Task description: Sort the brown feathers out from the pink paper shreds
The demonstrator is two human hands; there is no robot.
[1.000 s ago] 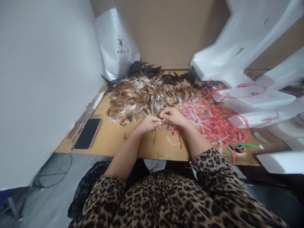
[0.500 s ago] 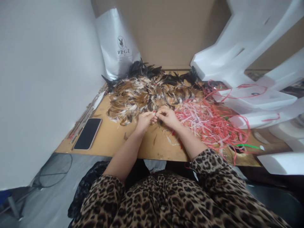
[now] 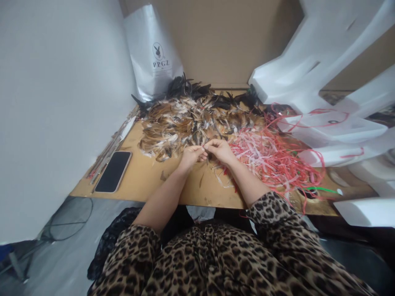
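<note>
My left hand (image 3: 191, 157) and my right hand (image 3: 220, 151) meet fingertip to fingertip above the near edge of a feather pile. Both are closed in a pinch. What lies between the fingertips is too small to make out. Just beyond them spreads the pile of brown and cream feathers (image 3: 168, 123), with black feathers (image 3: 185, 88) along its back. Close to my right forearm lies a tangled heap of red and pink ribbon strips (image 3: 268, 158).
A dark-screened phone (image 3: 113, 172) lies on the tan table (image 3: 138, 181) at left, near thin sticks (image 3: 108, 150) along the wall. A silver-white bag (image 3: 154, 61) stands behind. White foam pieces (image 3: 296, 65) and a white tray (image 3: 339, 127) crowd the right. A green strip (image 3: 322, 189) lies below them.
My right hand has shifted very slightly and the fingertips have drawn closer together. A red bit seen at the left fingertips before is now barely visible. The view has tilted slightly.
</note>
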